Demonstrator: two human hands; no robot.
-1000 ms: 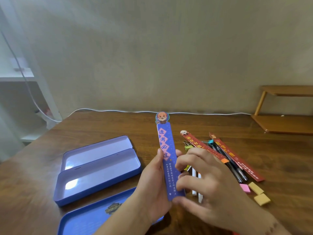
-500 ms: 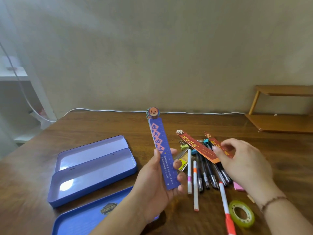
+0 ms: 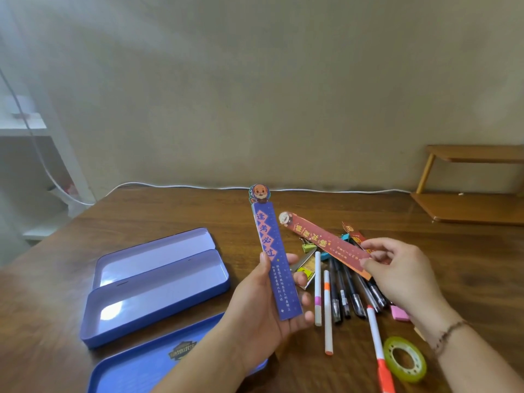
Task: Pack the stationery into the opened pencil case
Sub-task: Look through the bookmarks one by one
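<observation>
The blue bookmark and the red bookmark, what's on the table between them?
In the head view, between the blue bookmark and red bookmark lies a green binder clip.

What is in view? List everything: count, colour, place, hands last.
pencil case: one, purple, open and lying left on the table.
lid: one, blue with a badge, near left edge.
blue bookmark: one, held upright at centre.
red bookmark: one, lifted over the pens.
second red bookmark: one, mostly hidden behind the first.
white pens: three, with pink, orange and red bands, centre right.
dark pens: several, count unclear, under the red bookmark.
binder clips: green and teal, count unclear.
pink eraser: one, by the right wrist.
tape roll: one, yellow-green, near right.
left hand: grip on the blue bookmark.
right hand: pinches the red bookmark.
</observation>
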